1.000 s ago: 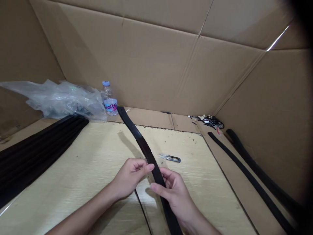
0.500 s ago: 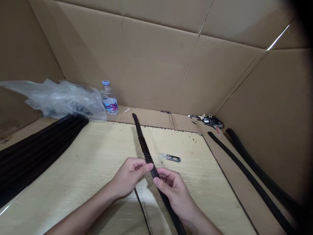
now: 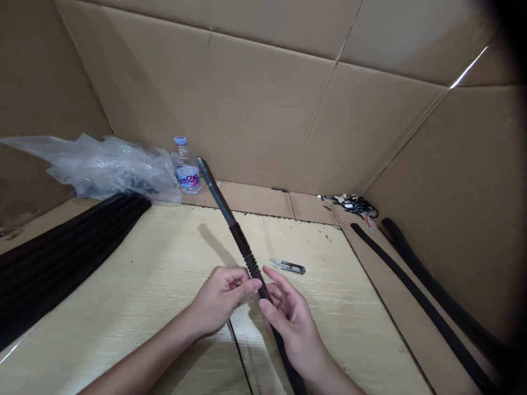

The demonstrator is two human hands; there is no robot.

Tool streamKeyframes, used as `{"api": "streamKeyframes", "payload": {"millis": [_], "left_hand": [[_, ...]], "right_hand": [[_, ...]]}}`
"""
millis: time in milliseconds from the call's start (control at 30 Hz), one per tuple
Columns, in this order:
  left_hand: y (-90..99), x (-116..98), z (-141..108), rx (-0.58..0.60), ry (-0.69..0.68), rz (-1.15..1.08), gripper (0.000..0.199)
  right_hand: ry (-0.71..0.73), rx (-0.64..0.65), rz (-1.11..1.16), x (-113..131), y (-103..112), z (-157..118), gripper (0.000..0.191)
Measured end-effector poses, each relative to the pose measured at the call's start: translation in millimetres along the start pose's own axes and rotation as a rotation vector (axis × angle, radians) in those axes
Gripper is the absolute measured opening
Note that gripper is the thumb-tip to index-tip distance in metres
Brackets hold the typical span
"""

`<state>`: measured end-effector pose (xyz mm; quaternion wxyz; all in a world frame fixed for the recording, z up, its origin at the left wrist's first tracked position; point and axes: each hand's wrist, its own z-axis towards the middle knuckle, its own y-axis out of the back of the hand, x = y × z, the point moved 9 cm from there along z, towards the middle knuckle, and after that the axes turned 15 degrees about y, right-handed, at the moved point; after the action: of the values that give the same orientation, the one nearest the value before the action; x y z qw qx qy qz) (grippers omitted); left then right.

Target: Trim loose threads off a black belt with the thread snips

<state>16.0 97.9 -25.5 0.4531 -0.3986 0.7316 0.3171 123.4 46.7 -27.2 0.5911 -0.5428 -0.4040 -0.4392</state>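
Note:
A long black strip [image 3: 222, 206] slants up from the bottom edge toward the bottle, its far end raised above the board. Just above my fingers it shows a ribbed, coiled section. My left hand [image 3: 224, 296] pinches the strip right below the ribs, thumb on top. Lower down, my right hand [image 3: 290, 323] holds it between thumb and curled fingers, with the index finger stretched out. A thin dark cord [image 3: 239, 354] hangs below my left hand. Small thread snips [image 3: 288, 266] lie on the board beyond my right hand.
Black strips [image 3: 74, 247] are stacked at the left beside a clear plastic bag [image 3: 119, 167]. A water bottle [image 3: 188, 173] stands at the back. Two dark strips [image 3: 420, 302] and a tangle of black cords [image 3: 358, 206] lie right. Cardboard walls [image 3: 263, 104] surround the pale board [image 3: 173, 236].
The strip's far end has risen and swung left, now reaching beside the bottle. My right index finger has stretched out. Both hands have shifted very slightly.

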Motion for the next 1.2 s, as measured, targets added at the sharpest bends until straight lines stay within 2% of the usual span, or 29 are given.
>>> {"api": "streamKeyframes", "payload": {"millis": [67,233,367,533,700,833,933,1033,1133,1200], "left_hand": [[0.7,-2,-1,-0.011,-0.003,0.027,0.046],[-6.6,-6,-4,0.091,0.011,-0.011,0.042],[-3.2,-4,-2,0.041,0.012,-0.001,0.042],[-0.6,-4,-2,0.024,0.001,0.036,0.043],[-1.5,-7,-4,0.06,-0.02,0.062,0.048],[0.1,-6,-4,0.058,-0.025,0.06,0.045],[0.1,-5,-3,0.043,-0.015,0.064,0.044],[-0.3,-6,-3,0.033,-0.012,-0.004,0.041],[-4.6,-10,-5,0.072,-0.031,-0.053,0.036],[-3.9,-11,-7,0.044,-0.038,-0.001,0.039]], "right_hand": [[0.011,0.009,-0.014,1,0,1,0.043],[-0.061,0.034,0.053,-5,-5,-2,0.038],[-0.065,0.022,0.082,-3,-5,-3,0.03],[-0.062,0.011,0.053,-3,-2,-2,0.045],[-0.043,0.025,0.057,-2,-5,-2,0.042],[-0.05,0.04,0.179,1,-11,-3,0.047],[-0.038,0.085,0.175,4,-14,-3,0.035],[-0.003,0.062,0.095,6,-7,-2,0.019],[0.024,0.036,0.054,7,-3,-2,0.03],[0.02,0.027,0.056,6,-3,-2,0.04]]}}
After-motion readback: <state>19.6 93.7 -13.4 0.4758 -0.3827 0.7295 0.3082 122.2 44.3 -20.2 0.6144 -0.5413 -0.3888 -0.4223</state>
